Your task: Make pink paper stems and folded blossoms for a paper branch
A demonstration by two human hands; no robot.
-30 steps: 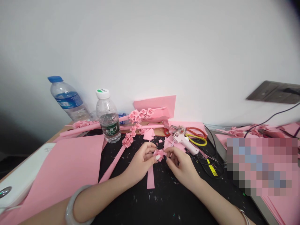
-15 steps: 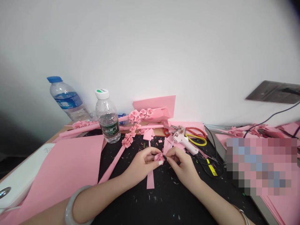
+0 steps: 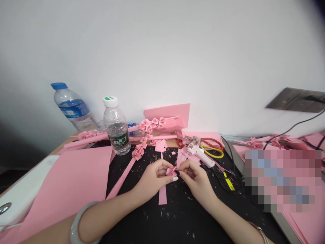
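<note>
Between my two hands is a small folded pink paper flower, held above the black mat. My left hand pinches it from the left, thumb in front. From the right, my right hand grips its edge between thumb and forefinger; the fingertips partly hide it. Under the hands lies a narrow pink paper strip. Just beyond my right hand rests a white glue gun. A rolled pink paper stick topped with paper flowers lies left of my hands.
Two water bottles, one with a green label and one with a blue label, stand at the back left. Scissors with red and yellow handles lie behind the glue gun. Pink sheets cover the left side. A black cable runs at right.
The paper flower has turned slightly in my fingers and tilted lower. My left thumb has shifted a little toward the right; both hands stay in nearly the same place.
</note>
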